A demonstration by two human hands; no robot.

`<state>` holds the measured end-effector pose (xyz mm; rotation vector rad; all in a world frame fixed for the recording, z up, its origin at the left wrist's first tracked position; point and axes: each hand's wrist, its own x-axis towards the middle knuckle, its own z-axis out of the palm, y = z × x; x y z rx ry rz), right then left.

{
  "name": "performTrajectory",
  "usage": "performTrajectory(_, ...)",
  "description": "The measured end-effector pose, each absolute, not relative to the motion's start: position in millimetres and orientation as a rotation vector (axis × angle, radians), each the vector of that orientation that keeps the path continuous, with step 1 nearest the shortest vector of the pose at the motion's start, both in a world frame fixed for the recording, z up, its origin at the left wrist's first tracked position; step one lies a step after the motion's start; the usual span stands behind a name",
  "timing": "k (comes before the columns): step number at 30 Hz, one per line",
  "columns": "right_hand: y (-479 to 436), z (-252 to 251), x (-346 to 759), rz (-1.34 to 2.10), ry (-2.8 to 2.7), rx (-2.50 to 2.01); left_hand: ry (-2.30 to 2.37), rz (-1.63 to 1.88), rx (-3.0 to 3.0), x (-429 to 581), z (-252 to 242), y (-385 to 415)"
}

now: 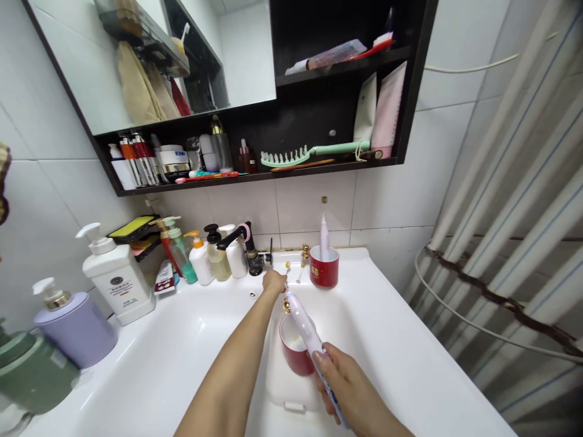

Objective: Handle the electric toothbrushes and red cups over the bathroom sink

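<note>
Okay, head view: only camera; white sink (182, 346) under a mirror cabinet (332, 109); both bare arms come in from the near side.
Right hand (346, 379): fingers wrapped round the lower handle of the electric toothbrush (304, 325); grasp looks firm.
Left hand (274, 281): at the sink's far edge, right of the black faucet (250, 252); fingertips at or just beside the toothbrush's narrow end; cannot tell whether they pinch it.
Electric toothbrush: tilted, narrow end away from the person; partly above the red cup in the sink (297, 362).
Sink's far rim: second red cup (324, 276) with a pale upright device (324, 238) in it; small yellow-tipped piece (288, 265) just beyond the left hand.
Handling: probably best to hold the handle still with the right hand and let the left fingertips do the fine work; line up along the shaft, no sideways bending; wet plastic would likely slip, so a full wrap beats a light pinch; watch the cup below.
</note>
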<state>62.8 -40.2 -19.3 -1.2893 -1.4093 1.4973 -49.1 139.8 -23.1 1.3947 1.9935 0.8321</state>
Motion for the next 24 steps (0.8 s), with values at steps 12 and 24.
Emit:
performTrajectory(12, -39.3, -23.7, 63.7, 1.472, -1.35, -1.211, 1.874, 1.048, 1.53, -28.2, -34.7, 156.9)
performTrajectory(24, -39.1, -29.3, 65.1, 1.545, -1.346, -1.136, 1.464, 1.202, 1.041, -58.6, -7.2, 102.4)
